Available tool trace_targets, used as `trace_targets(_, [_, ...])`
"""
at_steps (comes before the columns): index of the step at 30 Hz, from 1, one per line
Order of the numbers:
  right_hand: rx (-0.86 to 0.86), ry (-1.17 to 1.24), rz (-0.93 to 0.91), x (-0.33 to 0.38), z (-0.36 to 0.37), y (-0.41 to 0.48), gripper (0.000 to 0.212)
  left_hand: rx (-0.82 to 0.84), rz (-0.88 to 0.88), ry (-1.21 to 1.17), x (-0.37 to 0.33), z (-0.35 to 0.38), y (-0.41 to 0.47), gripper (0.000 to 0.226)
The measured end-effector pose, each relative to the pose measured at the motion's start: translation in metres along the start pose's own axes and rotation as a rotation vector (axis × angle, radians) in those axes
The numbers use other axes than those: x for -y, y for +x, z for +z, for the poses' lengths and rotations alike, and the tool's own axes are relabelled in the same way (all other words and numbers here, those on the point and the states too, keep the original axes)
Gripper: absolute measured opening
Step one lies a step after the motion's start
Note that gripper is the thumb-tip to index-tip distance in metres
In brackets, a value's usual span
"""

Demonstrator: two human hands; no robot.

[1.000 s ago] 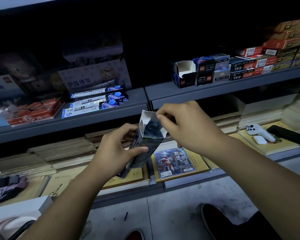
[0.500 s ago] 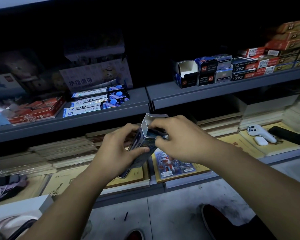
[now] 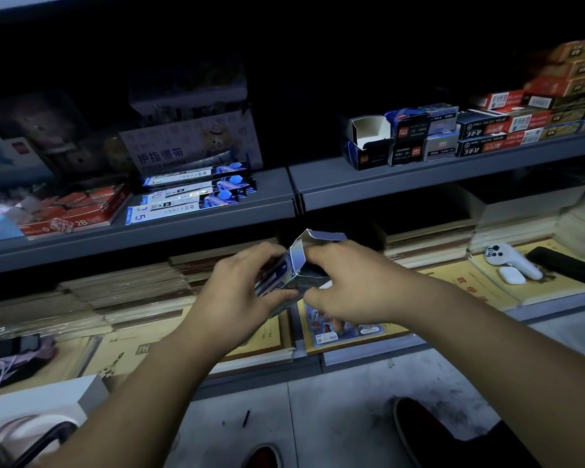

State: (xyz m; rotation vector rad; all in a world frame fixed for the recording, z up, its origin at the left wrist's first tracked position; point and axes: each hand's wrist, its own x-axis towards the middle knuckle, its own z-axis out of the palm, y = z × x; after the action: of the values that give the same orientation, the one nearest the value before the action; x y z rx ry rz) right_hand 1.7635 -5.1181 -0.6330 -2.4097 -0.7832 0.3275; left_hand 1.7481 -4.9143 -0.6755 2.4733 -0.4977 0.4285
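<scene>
Two grey shelves (image 3: 368, 184), dusty floor (image 3: 352, 383); left hand (image 3: 237, 285), right hand (image 3: 348, 282) grip box (image 3: 296, 261).

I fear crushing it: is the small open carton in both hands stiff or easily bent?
Probably easily bent: the carton is thin card, its top flaps open. Likely light too: the left hand and right hand hold it aloft.

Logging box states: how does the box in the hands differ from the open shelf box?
The held box tilts, gripped by left hand and right hand; the shelf box stands upright, untouched. The held box is slimmer than the shelf box. Both are blue, tops open.
</scene>
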Motion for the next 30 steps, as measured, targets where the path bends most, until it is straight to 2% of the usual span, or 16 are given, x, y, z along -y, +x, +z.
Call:
trace_targets(4, [-0.001, 0.004, 0.003, -0.001, 0.000, 0.001, 0.034, 0.001, -0.032, -0.056, 0.000, 0.001, -0.002, 0.045])
trace_targets(9, [-0.163, -0.133, -0.030, 0.000, 0.001, 0.002, 0.034, -0.037, -0.045, -0.137, -0.008, 0.003, 0.001, 0.043])
trace_targets(13, [-0.292, -0.260, -0.047, 0.005, 0.000, 0.000, 0.025, -0.099, -0.055, -0.177, -0.010, 0.000, 0.004, 0.048])
trace_targets(18, [-0.402, -0.265, -0.089, 0.010, -0.001, -0.002, 0.024, -0.154, -0.064, -0.206, -0.012, -0.008, 0.003, 0.053])
trace_targets(23, [-0.408, -0.292, -0.098, 0.012, 0.002, -0.001, 0.025, -0.155, -0.034, -0.127, -0.014, -0.014, 0.002, 0.051])
trace_targets(30, [-0.424, -0.222, -0.082, 0.006, 0.005, 0.004, 0.044, -0.128, -0.004, -0.090, -0.015, -0.012, 0.002, 0.050])
